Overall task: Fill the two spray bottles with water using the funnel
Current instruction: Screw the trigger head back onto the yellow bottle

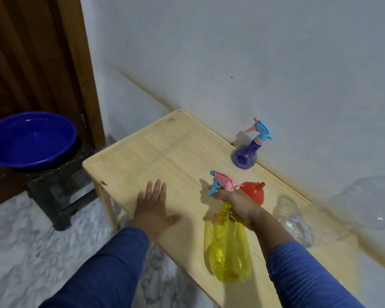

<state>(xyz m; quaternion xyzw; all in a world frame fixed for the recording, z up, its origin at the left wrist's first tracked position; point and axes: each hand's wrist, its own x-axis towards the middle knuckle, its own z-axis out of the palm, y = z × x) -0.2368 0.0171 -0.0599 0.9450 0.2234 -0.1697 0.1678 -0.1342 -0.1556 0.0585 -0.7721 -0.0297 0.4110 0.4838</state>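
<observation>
Tabletop [165,152], pale wood, set against a white wall.
Yellow spray bottle [228,245]: near the front edge, pink-and-blue trigger head; right hand [236,203] clasped around its neck.
Left hand [152,205]: flat on the tabletop, fingers spread, holding nothing.
Red funnel [253,192]: just behind the right hand, spout pointing up.
Purple spray bottle [246,155]: upright by the wall.
Clear plastic bottle [298,227]: lying at the right.
Blue basin [31,141]: on a dark stool left of the tabletop.

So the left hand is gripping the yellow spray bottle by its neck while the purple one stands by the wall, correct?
Not quite: the head view shows the right hand gripping the yellow spray bottle by its neck. The left hand lies flat on the table. The purple one does stand by the wall.
</observation>
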